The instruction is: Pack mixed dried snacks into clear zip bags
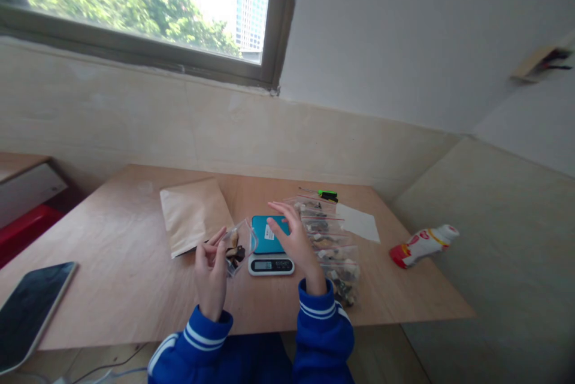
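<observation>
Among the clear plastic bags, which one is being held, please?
The clear bag in the left hand, left of the scale; the other clear bags lie in a row right of the scale.

Wooden table [135, 264], beige lower wall [251, 129], white upper wall [381, 36], grey-framed window [153, 3], bright daylight

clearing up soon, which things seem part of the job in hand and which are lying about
Likely in use:
clear bag in left hand
scale below right hand
filled bags
brown pouch, perhaps

Likely lying about:
phone or tablet
bottle
green-handled tool
white sheet
</observation>
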The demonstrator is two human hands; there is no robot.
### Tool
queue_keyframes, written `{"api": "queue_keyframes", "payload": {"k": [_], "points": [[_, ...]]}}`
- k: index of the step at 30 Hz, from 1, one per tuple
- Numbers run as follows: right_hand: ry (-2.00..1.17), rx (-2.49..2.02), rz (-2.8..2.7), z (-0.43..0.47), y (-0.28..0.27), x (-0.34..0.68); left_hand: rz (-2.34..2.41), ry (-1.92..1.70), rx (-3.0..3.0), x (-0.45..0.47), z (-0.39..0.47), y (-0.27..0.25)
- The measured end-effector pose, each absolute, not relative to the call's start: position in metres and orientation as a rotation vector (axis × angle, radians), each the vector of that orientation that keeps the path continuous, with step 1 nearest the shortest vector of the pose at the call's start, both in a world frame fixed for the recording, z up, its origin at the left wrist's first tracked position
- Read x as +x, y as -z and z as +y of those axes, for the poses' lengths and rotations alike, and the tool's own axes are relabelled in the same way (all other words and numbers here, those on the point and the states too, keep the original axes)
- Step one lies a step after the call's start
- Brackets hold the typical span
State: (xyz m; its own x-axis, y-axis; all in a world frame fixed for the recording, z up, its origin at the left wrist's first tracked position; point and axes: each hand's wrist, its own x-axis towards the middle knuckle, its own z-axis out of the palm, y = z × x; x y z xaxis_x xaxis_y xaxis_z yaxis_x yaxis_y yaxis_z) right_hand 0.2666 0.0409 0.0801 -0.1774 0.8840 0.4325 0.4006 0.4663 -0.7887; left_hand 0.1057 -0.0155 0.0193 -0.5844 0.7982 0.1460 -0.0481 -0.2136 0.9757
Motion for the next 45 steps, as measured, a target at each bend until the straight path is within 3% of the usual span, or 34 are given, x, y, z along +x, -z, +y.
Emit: {"api": "queue_keyframes", "payload": {"k": [5, 13, 22, 27, 33, 45], "points": [[-0.819, -1.086, -1.631, 0.035, -0.053, 0.276, 1.252, -1.811, 0.818, 0.096, -0.018, -0.029], [-1.195, -0.930, -1.645, -0.001, -0.035, 0.274, 0.914, -1.421, 0.684, 0.082, -0.034, -0.055], [-1.287, -0.922, -1.423, -0.024, -0.027, 0.260, 0.903, -1.314, 0.641, 0.087, -0.056, -0.055], [-1.093, -1.000, -1.257, -0.035, -0.026, 0.256, 0.869, -1.235, 0.638, 0.085, -0.065, -0.043], [-0.881, -1.108, -0.983, -0.040, -0.030, 0.250, 0.922, -1.385, 0.821, 0.083, -0.080, -0.026], [-0.817, -1.160, -1.078, -0.047, -0.014, 0.251, 1.190, -1.637, 0.959, 0.083, -0.083, -0.021]]}}
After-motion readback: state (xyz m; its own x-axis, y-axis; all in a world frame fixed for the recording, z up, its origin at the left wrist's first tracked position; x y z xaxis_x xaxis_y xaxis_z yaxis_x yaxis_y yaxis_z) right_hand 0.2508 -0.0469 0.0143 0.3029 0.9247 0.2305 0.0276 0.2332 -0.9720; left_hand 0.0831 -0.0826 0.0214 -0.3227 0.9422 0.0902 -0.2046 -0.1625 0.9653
